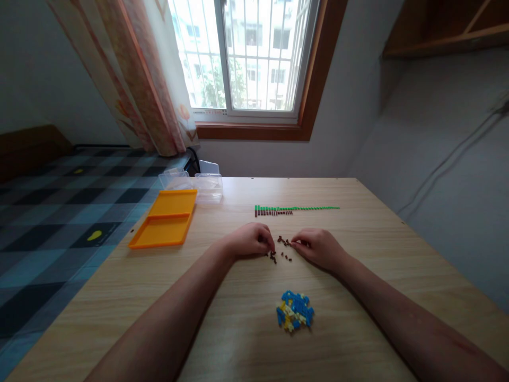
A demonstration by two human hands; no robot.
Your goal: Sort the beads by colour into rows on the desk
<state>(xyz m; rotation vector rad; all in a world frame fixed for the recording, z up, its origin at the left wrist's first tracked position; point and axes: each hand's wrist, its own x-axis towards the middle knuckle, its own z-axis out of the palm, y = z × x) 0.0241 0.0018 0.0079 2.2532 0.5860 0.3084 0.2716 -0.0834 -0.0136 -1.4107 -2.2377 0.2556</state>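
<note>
Small brown building bricks (285, 242) lie loose on the table between my two hands. My left hand (254, 238) rests at the left of them, fingers curled and pinched down at a little brown cluster (273, 257); whether a brick is between the fingertips is hidden. From the right, my right hand (316, 245) reaches in with thumb and forefinger together at the edge of the brown bricks, too small to tell what they grip. Beyond the hands, a row of green bricks (298, 208) runs above a shorter row of dark brown bricks (272, 213).
Nearer to me sits a pile of blue and yellow bricks (295, 310). An orange two-part tray (184, 216) lies at the table's left, with clear plastic boxes (209, 187) behind it. A checked bed (47, 223) adjoins the wooden table (358, 313) on the left.
</note>
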